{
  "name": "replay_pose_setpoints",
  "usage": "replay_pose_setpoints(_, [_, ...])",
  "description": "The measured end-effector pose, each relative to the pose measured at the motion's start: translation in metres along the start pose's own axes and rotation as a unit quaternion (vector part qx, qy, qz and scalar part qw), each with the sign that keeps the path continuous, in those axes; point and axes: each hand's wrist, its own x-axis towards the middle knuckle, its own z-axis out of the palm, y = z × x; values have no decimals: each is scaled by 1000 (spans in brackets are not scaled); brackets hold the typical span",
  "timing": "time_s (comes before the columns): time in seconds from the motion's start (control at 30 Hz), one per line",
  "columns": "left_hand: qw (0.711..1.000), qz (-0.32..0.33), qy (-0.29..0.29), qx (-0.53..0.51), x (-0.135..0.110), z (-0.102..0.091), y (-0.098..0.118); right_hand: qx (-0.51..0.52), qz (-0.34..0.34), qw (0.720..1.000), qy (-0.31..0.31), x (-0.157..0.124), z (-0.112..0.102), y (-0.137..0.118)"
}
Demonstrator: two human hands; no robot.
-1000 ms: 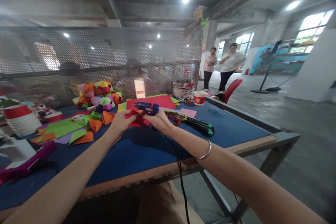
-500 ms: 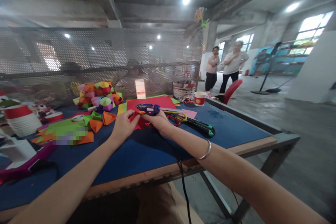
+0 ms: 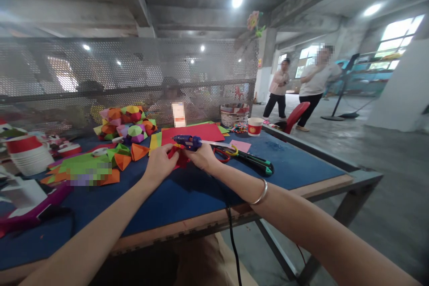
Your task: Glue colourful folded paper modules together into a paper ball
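Observation:
A dark blue hot glue gun [image 3: 189,142] with a clear glue stick in its back end is gripped in my right hand [image 3: 203,157], its nozzle to the left. Its black cord [image 3: 231,228] drops over the table's front edge. My left hand [image 3: 161,161] is closed on a small folded piece of red paper [image 3: 181,159] just below the nozzle; fingers hide part of it. Behind both hands lie large red paper sheets [image 3: 197,131]. Right of my right hand are scissors with red and yellow handles [image 3: 223,154] and a green-and-black utility knife [image 3: 256,161].
Folded paper balls [image 3: 129,123], orange paper pieces [image 3: 139,152] and stacked cups [image 3: 28,154] stand on the left. A woven basket [image 3: 234,115] and a paper cup [image 3: 255,126] are at the back right. Beyond a perforated metal screen [image 3: 201,67] and a red chair [image 3: 296,116], people are visible.
The glue gun has shifted slightly left and tilted, and the red paper has turned a little between my hands. Two people in the background have moved to the right.

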Motion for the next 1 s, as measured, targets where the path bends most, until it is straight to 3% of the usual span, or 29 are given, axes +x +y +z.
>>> replay_pose_setpoints(0.17, [997,36,0,71,-1,-1,3,-22,-16,1000,-3,2,-1,1])
replay_pose_setpoints(0.37, [998,26,28,56,1,0,3,17,-31,999,-5,0,0,0])
replay_pose_setpoints(0.6, [998,26,46,25,0,-2,4,20,36,999,-13,-6,-2,-6])
replay_pose_setpoints(1.0, [998,35,50,25,-1,0,5,36,16,999,-15,-3,0,-2])
